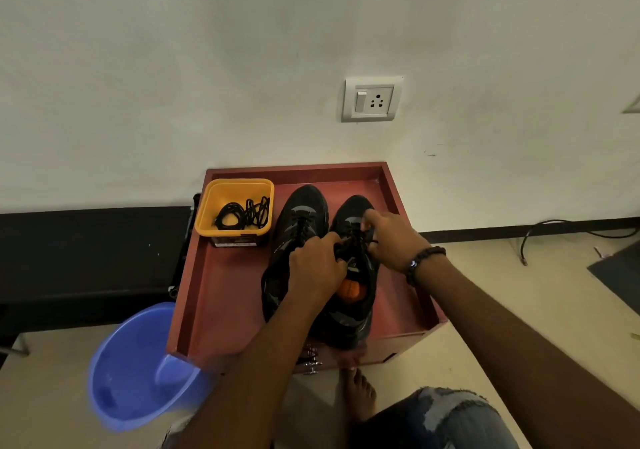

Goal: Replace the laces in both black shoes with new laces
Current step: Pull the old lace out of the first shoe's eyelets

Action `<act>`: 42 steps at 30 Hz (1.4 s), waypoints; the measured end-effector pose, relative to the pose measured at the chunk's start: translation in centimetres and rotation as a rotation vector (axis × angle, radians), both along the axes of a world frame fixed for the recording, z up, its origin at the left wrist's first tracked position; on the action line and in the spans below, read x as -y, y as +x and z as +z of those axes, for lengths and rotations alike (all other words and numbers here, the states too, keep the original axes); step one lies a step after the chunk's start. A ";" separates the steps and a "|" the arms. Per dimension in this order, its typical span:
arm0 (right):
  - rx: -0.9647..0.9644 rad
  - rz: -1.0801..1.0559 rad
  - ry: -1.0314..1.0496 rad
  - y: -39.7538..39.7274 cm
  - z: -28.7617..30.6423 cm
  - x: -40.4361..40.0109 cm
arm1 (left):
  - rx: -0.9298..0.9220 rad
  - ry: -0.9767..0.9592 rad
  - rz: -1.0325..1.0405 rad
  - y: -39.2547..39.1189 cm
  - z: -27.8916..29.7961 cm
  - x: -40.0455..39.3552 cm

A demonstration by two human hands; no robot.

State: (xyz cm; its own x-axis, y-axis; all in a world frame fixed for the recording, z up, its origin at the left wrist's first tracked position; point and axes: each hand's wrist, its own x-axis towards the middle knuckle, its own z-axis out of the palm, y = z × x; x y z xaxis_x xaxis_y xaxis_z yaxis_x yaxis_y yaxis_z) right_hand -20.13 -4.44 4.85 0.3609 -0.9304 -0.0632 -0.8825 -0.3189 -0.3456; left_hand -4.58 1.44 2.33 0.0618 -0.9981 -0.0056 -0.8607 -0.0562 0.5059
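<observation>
Fingers of both hands, left (317, 268) and right (391, 240), pinch the lace (356, 240) on the right shoe (356, 324); the left shoe (301, 213) sits beside it in a red tray (221, 292); new laces (242, 214) wait in a yellow tub (207, 206); best loosen each crossing before pulling free.

head cam | faces forward-down | near red tray (221, 296) | single view

Black shoes (304, 226); yellow tub (207, 213); maroon tray (221, 292); blue basin (131, 362).
</observation>
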 end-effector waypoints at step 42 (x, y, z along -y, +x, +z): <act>1.427 -0.261 0.926 -5.0 -1.0 -2.6 | 0.146 -0.058 0.140 -1.1 -0.1 -0.7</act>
